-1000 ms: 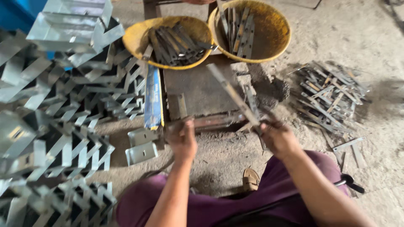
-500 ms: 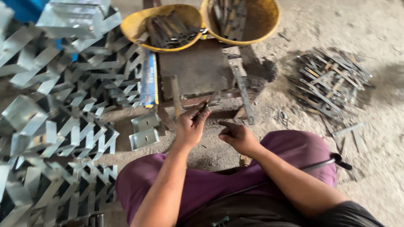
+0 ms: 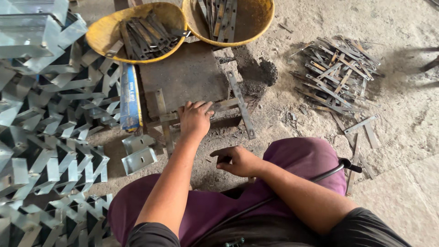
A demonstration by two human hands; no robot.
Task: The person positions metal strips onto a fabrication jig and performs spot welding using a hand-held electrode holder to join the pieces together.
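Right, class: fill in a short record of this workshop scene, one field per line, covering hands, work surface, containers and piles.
Left hand: pressed on flat metal strips at the slab's edge
Right hand: loosely curled over the purple-clad knee, apparently empty
Work surface: dark slab
Containers: two yellow basins of strips
Piles: loose strips right, folded brackets left

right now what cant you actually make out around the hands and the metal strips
All in the head view:
- Left hand: its palm hides whatever it presses on the flat strips; a grip cannot be told.
- Right hand: fingers curl inward, so anything held is hidden.
- Right yellow basin: cut off by the top edge.
- Folded metal brackets: run off the left edge.
- Strip pile: too tangled to count.
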